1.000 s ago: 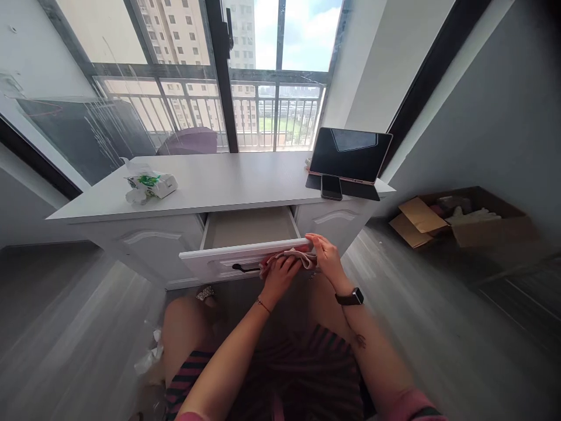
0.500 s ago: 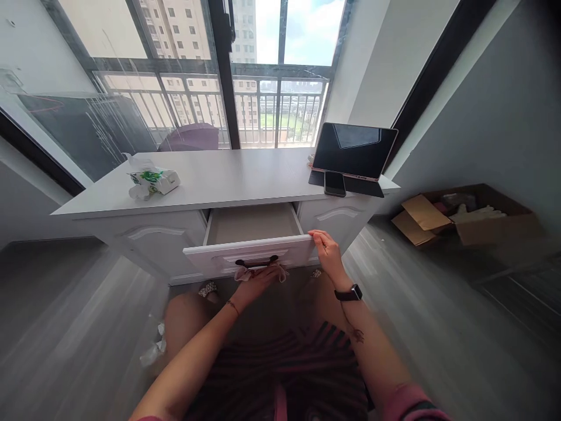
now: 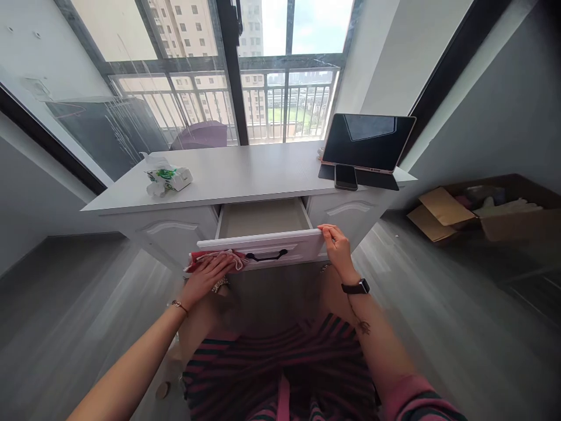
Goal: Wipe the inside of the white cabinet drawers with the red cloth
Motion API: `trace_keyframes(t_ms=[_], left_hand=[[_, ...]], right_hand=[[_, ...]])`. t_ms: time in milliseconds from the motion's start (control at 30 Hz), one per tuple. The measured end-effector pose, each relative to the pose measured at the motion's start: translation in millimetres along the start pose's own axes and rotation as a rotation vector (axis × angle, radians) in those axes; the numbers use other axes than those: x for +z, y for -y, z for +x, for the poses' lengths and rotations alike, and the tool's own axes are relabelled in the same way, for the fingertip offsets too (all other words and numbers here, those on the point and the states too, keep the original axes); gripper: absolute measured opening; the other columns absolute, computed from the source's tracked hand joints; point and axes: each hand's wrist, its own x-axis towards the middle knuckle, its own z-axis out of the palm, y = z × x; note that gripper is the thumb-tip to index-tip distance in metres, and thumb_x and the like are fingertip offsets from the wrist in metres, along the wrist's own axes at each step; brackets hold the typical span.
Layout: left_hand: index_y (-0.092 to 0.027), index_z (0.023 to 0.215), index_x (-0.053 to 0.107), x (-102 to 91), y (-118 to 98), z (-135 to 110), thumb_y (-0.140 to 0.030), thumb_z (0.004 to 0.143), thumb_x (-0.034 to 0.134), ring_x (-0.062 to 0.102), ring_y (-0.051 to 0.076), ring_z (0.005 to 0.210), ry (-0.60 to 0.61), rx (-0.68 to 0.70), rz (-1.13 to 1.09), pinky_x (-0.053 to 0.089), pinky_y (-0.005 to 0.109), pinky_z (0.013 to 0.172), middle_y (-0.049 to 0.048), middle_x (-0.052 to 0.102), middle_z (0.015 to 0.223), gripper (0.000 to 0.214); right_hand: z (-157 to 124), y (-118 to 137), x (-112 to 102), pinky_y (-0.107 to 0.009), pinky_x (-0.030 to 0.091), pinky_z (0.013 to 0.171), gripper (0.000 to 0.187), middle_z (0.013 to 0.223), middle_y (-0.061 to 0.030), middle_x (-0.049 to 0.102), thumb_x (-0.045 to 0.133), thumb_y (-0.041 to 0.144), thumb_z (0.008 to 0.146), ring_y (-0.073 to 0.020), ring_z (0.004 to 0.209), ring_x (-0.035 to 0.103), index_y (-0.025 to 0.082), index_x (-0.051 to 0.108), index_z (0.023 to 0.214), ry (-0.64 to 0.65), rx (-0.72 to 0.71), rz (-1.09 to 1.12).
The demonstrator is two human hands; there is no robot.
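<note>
A white drawer point(image 3: 263, 219) stands pulled out of the white cabinet, its inside bare. Against the left end of the drawer's front panel, my left hand point(image 3: 209, 276) presses a red and pink cloth point(image 3: 236, 261), fingers laid over it. Just right of the cloth is the dark curved handle point(image 3: 266, 256), untouched. My right hand point(image 3: 337, 250), with a dark watch at the wrist, grips the top right corner of the drawer front, fingers curled over the edge.
On the white cabinet top point(image 3: 254, 169) are a tissue pack point(image 3: 175, 178) at left, a propped tablet point(image 3: 370, 143) and a phone point(image 3: 346, 177) at right. An open cardboard box point(image 3: 517, 225) sits on the floor to the right. Windows point(image 3: 280, 99) rise behind the cabinet.
My left hand has slid the cloth left, from below the handle to the left end of the drawer front. The right hand keeps its hold on the corner. The view has shifted slightly.
</note>
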Motion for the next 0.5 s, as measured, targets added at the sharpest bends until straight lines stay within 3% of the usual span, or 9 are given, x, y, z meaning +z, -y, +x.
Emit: trace_keyframes(t_ms=[100,233,333,500], left_hand=[[-0.023,0.141,0.046,-3.6,-6.8,4.2,-0.003,0.089,0.037,0.027,0.023,0.143,-0.124,-0.147,0.024,0.027,0.048,0.114,0.0104,0.05,0.144,0.056],[-0.02,0.138,0.05,2.3,-39.6,40.4,-0.002,0.087,0.038,0.022,0.028,0.144,-0.222,-0.276,-0.026,0.029,0.054,0.111,0.0149,0.045,0.147,0.055],[-0.023,0.142,0.044,-1.2,-68.9,85.2,0.001,0.086,0.036,0.026,0.028,0.143,-0.163,-0.247,-0.082,0.034,0.053,0.109,0.0121,0.042,0.15,0.061],[-0.02,0.147,0.033,-13.8,-109.8,159.6,-0.004,0.09,0.035,0.023,0.021,0.144,-0.064,-0.08,-0.158,0.031,0.047,0.114,0.0077,0.036,0.154,0.06]], right_hand=[[-0.5,-0.4,0.8,-0.038,0.046,0.09,0.037,0.101,-0.0085,0.067,0.038,0.04,0.097,-0.0217,0.099,0.061,0.02,0.068,0.094,-0.011,0.001,-0.001],[-0.5,0.2,1.9,-0.038,0.046,0.089,0.038,0.1,-0.0086,0.067,0.037,0.041,0.097,-0.0218,0.098,0.061,0.019,0.068,0.093,-0.028,0.012,0.005],[0.0,0.4,1.6,-0.038,0.046,0.09,0.038,0.101,-0.0087,0.067,0.038,0.042,0.097,-0.0217,0.099,0.061,0.019,0.068,0.094,-0.013,0.021,0.013],[0.7,1.5,0.8,-0.04,0.045,0.091,0.04,0.101,-0.0093,0.067,0.037,0.043,0.097,-0.0225,0.099,0.06,0.019,0.068,0.095,0.008,0.032,-0.008]])
